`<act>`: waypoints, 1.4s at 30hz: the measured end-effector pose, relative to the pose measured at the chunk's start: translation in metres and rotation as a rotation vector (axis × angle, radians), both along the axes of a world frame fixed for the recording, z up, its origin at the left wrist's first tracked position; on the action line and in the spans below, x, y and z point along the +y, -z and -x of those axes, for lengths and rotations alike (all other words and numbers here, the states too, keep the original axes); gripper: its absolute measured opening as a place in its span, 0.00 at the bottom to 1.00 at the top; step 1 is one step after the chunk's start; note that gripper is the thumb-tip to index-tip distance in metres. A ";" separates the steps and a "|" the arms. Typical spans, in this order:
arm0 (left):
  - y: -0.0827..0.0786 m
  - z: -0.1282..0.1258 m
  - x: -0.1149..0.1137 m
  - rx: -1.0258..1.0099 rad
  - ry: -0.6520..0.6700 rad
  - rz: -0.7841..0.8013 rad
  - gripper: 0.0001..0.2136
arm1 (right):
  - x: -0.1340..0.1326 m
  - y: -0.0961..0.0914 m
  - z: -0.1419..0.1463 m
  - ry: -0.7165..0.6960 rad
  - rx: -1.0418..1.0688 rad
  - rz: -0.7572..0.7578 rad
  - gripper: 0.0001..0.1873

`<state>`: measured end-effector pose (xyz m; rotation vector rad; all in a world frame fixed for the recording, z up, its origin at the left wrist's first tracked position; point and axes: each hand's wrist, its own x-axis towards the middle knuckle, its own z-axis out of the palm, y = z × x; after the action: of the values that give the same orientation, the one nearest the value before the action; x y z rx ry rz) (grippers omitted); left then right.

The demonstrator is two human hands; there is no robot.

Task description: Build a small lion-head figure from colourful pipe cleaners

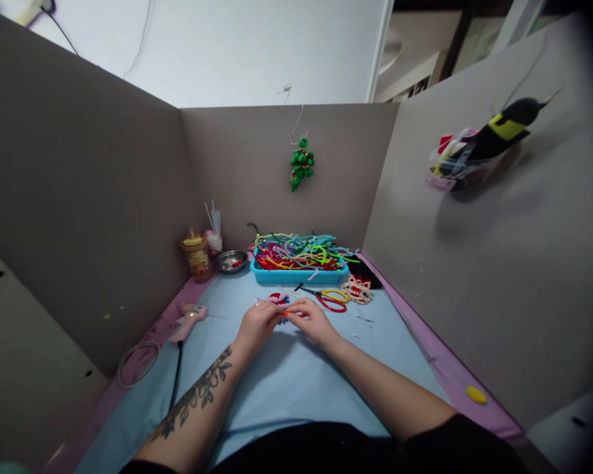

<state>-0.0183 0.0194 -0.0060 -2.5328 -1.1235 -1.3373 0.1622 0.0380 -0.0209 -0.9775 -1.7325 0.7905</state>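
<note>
Over the middle of the blue cloth, my left hand and my right hand meet, fingers pinched. Between them is a small pipe-cleaner craft piece in pink, red and blue, with an orange bit at the fingertips; the fingers hide much of it. Just beyond my right hand lie scissors with one yellow and one red handle. A cream and red pipe-cleaner figure rests to their right. Behind the hands stands a light-blue tray heaped with coloured pipe cleaners.
At left lies a pink glue gun with its cord running toward me. A metal bowl and a brown-and-yellow cup stand behind it. Grey panels enclose three sides. A green pipe-cleaner ornament hangs at the back, a yellow object lies right.
</note>
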 end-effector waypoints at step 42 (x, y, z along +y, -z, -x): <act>0.002 -0.006 -0.001 -0.096 0.009 0.188 0.05 | -0.019 -0.017 0.000 0.182 -0.306 -0.446 0.05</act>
<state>-0.0123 0.0188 -0.0077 -2.6292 -1.3159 -1.4331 0.1617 0.0189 -0.0037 -0.9590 -1.9338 0.1254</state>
